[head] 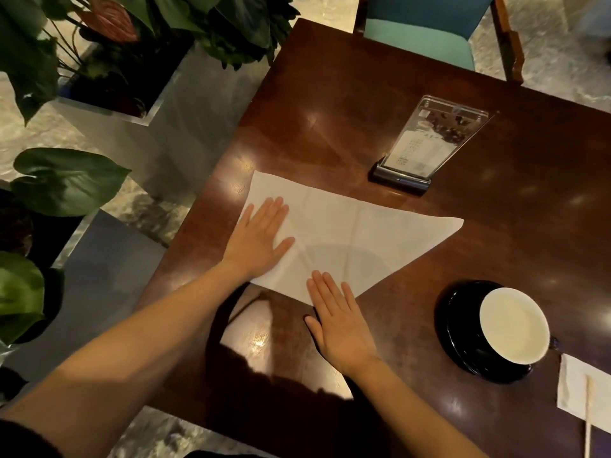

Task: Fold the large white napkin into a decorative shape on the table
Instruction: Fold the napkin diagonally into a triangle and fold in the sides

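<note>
The white napkin (344,239) is laid flat on the dark wooden table (363,104), folded into a triangle. Its long axis runs from the left edge of the table toward the right, with the sharpest corner pointing right and slightly away from the wearer. A second corner is directed toward the wearer, and the third lies at the far left. Crease lines are visible crossing the cloth.

The left hand (259,239) is pressed palm-down on the left part of the napkin, fingers extended and spread, nothing gripped. The right hand (340,322) is laid flat as well, fingers straight and together; its fingertips rest on the near corner of the napkin, while the palm lies on bare table. Nothing is held.

An acrylic menu stand (426,143) is placed just beyond the napkin's far edge, apart from it. A white cup (512,325) on a black saucer (463,345) is set to the right, near the right hand but clear of the cloth. A smaller paper napkin (578,391) with a stick (588,421) across it is seen at the right border. Potted plants (109,41) are noted left of the table, and a teal chair (426,31) at its far side.
</note>
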{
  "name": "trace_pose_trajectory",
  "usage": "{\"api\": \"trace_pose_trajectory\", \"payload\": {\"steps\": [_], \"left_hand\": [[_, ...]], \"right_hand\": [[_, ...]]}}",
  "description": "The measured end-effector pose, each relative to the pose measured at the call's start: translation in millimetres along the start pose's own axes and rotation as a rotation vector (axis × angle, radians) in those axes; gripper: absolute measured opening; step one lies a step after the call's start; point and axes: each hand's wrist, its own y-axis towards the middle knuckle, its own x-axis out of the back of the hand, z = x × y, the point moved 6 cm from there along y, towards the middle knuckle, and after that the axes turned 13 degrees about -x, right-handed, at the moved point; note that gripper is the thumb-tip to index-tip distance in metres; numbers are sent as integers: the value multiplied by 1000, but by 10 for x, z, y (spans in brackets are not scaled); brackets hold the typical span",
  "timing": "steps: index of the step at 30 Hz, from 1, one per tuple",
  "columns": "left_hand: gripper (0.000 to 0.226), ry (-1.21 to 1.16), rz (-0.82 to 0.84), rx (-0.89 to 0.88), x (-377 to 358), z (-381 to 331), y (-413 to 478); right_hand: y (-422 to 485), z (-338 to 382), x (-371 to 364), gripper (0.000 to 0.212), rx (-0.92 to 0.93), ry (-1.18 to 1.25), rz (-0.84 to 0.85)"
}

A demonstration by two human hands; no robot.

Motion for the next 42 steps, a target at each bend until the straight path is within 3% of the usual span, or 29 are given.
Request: {"api": "trace_pose_trajectory", "payload": {"steps": [13,16,19,22,25,29,33,36,42], "left_hand": [[73,59,12,-39,88,95,122],[64,-27,-77,-15,199,-93,99],[50,-218,-228,43,324,-376,-187],[30,-328,-385,119,395,-539,-659],[13,-373,-394,135,343,-743,-973],[16,-372,-335,107,192,-978,-1071],[8,-219,-312,39,168,-1040,-999],[15,-54,-283,-47,215,-1036,-981],[3,29,-139,-97,261,-841,-1136]], "right_hand": [[-239,81,-50,62,-96,131,-15],[-169,321,-2,61,-102,190,-40],[-84,500,137,51,23,343,-33],[-41,278,353,37,40,480,-114],[-43,-96,425,29,-51,428,-210],[-63,-178,355,37,-42,343,-143],[-78,-73,388,32,-18,240,-191],[-94,37,400,25,25,95,-240],[-137,69,448,28,112,-161,-257]]}}
